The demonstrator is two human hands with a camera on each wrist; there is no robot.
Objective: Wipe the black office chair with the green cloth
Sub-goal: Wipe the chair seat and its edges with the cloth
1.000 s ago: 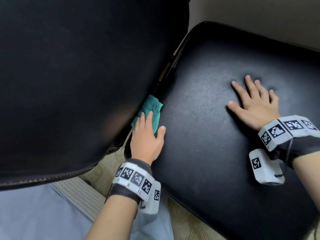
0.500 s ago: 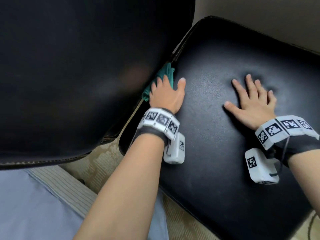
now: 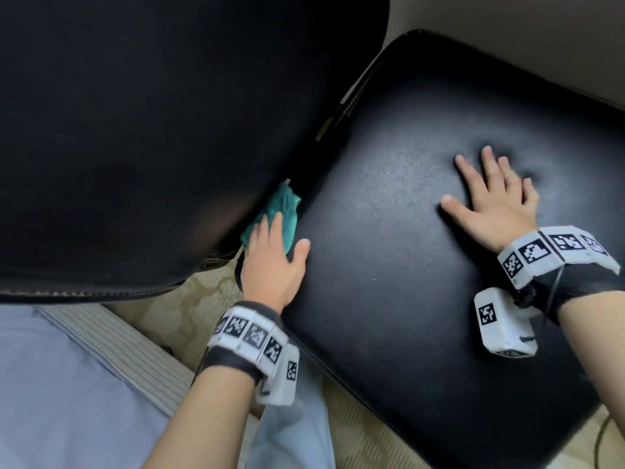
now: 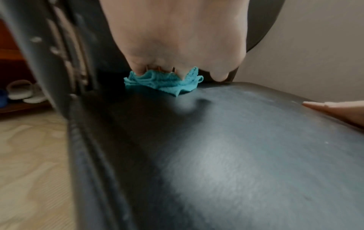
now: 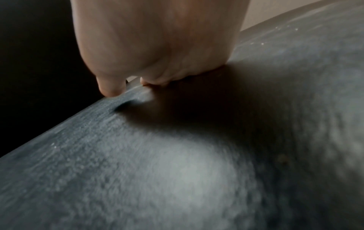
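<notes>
The black office chair fills the head view, with its backrest (image 3: pixel 135 130) on the left and its seat (image 3: pixel 406 316) on the right. The green cloth (image 3: pixel 282 211) lies bunched in the crease where seat and backrest meet. My left hand (image 3: pixel 270 262) presses it down with extended fingers, the thumb out on the seat. In the left wrist view the fingertips of that hand (image 4: pixel 177 38) sit on the cloth (image 4: pixel 161 84) against the seat (image 4: pixel 236 155). My right hand (image 3: pixel 490 204) lies flat and spread on the seat's middle, denting the leather (image 5: pixel 177 155) under the hand (image 5: pixel 157 38).
Beige patterned floor (image 3: pixel 189 299) shows below the backrest, beside light blue clothing (image 3: pixel 67 384) at the lower left. White slippers (image 4: pixel 19 91) stand on the floor beyond the chair. A pale wall (image 3: pixel 507 28) is behind the seat, and a thin cable (image 3: pixel 605 441) lies at the lower right.
My left hand slid the cloth up the crease, away from me, then back down toward the near end of the seat. The right hand stayed flat in place.
</notes>
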